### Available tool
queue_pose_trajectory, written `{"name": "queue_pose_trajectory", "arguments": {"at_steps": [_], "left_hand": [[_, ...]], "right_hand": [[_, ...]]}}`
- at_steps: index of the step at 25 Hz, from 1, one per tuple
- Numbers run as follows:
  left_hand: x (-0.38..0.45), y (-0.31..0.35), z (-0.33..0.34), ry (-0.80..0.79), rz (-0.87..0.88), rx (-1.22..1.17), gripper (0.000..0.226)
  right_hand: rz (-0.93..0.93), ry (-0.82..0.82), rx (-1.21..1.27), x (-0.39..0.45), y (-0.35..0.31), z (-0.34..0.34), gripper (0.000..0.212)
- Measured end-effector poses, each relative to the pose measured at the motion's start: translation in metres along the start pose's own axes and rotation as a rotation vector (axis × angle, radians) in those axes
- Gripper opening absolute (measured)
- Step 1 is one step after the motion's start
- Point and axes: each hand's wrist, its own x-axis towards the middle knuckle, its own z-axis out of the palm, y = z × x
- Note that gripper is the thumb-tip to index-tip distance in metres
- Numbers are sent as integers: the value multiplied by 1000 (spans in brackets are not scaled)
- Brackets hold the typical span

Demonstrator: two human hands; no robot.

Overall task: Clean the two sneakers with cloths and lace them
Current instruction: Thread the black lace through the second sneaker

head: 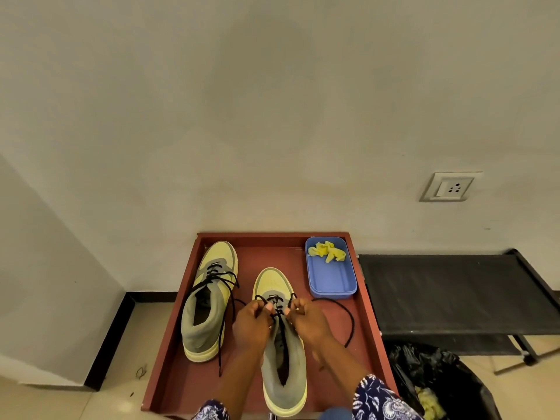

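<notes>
Left edge: grey wall panel, black skirting along the floor, a small dark scrap [141, 372] lying on the floor tiles.

Red-brown tray table [178, 371], raised rim all round. On its left part, left sneaker [209, 301], yellow toe pointing away, grey collar, pale yellow sole. Its black lace [225, 325] is threaded through the upper eyelets; loose ends trail down over the side onto the tray. No brand mark or writing readable on either shoe.

Centre of tray: right sneaker [283, 359], same colours, toe away, heel near the tray's front rim. Left hand [253, 324] is over its left side, fingers curled, pinching the black lace [348, 316] near the lower eyelets. Right hand [309, 321] is over the right side, fingers likewise curled and pinching the same lace. Hands close together, nearly touching above the tongue. A free length of lace loops out to the right across the tray.

Back right corner of tray: blue rectangular container [331, 280] holding a crumpled yellow cloth [327, 253].

Right of tray: black mesh rack [454, 292]; below it a black bin bag [439, 380] with yellow material inside. On the wall above, a white socket plate [450, 187]; no lettering legible.
</notes>
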Motion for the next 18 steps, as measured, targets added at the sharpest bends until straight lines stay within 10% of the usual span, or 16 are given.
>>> {"name": "queue_pose_trajectory", "arguments": {"at_steps": [18], "left_hand": [[-8,32,-6,-325,185,401,21]], "right_hand": [[-172,-164,23,-7,-16,-10,22]]}}
